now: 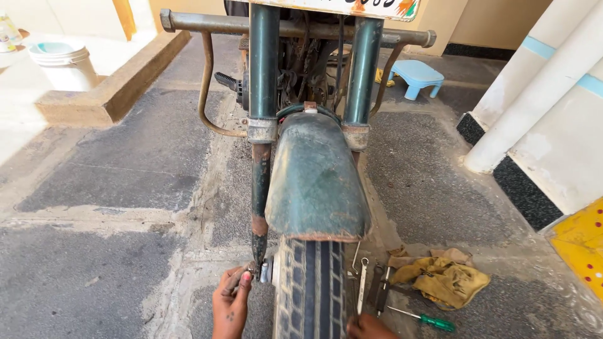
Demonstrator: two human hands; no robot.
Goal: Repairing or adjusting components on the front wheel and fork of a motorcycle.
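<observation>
Here the left hand [231, 300] pinches the axle nut [262, 271] beside the tyre [311, 285], seemingly loosening it; the right hand [369, 328] is mostly hidden, its grip untellable, so steady turning comes next.

The tyre [311, 289] and fork leg [259, 207] block the middle. Tools [367, 289] and a rag [443, 279] crowd the ground on the right. The ground [94, 276] on the left is open.

A white sign plate [342, 7] with orange and green marks sits at the very top on the front of the motorbike, and a small bottle with a label [7, 32] stands far left.
</observation>
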